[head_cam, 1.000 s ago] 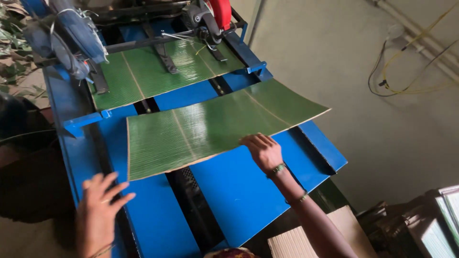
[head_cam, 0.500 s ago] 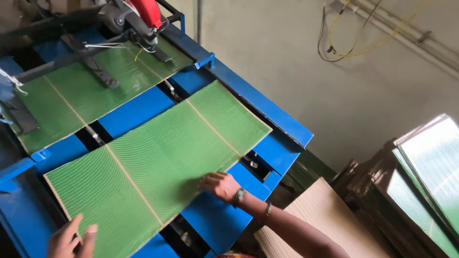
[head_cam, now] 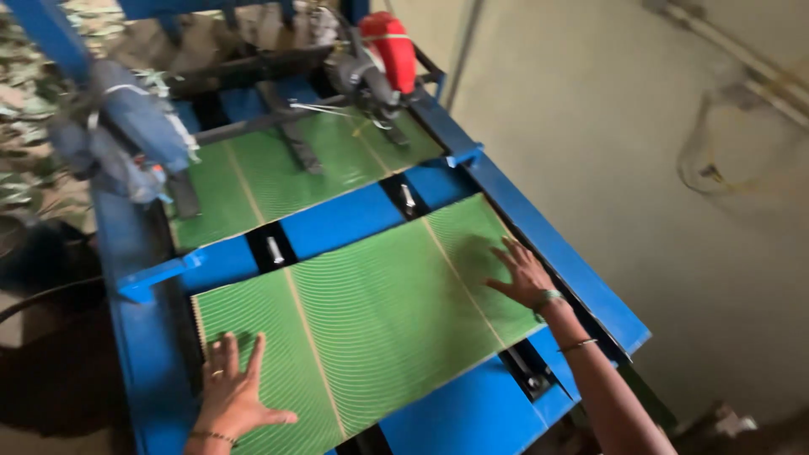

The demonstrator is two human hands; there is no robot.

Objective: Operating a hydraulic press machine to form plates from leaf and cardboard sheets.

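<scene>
Green sheet (head_cam: pixel 379 312) under splayed fingers (head_cam: pixel 226 358), both hands

two bare hands, seen from above. left hand (head_cam: pixel 232 394) lies flat, palm down, fingers spread, ring on one finger, bracelet at wrist. right hand (head_cam: pixel 524 276) also flat w/ fingers splayed, forearm stretched fwd, bangles at wrist.

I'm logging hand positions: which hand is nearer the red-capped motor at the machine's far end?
Right. The right hand lies flat on the green sheet below the red-capped motor; the left hand rests at the near-left corner.
</scene>
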